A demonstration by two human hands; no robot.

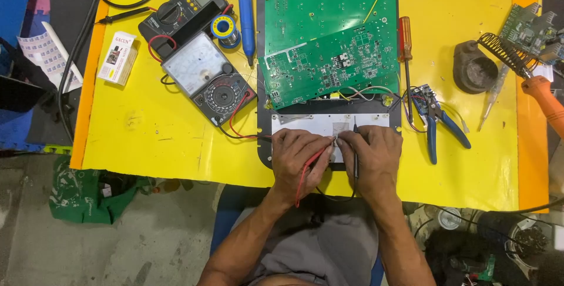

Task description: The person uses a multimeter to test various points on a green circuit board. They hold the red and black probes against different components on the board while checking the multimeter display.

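Both forearms come up from the bottom edge, and I see my left hand (298, 158) and right hand (371, 158) meeting over the near end of the dark housing (264, 151) on the yellow surface (147, 133). Left fingers are pinched around one red probe (312, 165), its tip aimed at the small grey patch on the white plate (305, 123). Right fingers are closed around one black probe (355, 155), held upright with its tip beside the same spot. Red and black leads run back to the analogue meter (208, 77).

By my judgement the work is at the measuring stage: the housing lies open, two green circuit boards (329, 57) are exposed, the smaller one tilted across the larger, and both probes are at the contact point. Whether the tips actually touch metal I cannot tell. Nothing shows a reading taken, and reassembly looks wholly undone.

Counted: two meters, the analogue one and a dark digital meter (185, 7); one solder reel (224, 27); one blue desoldering pump (245, 7); one orange-handled screwdriver (405, 39); one blue-handled pliers (437, 124); one small white box (118, 57); one soldering-iron stand (482, 66) well off to the right.
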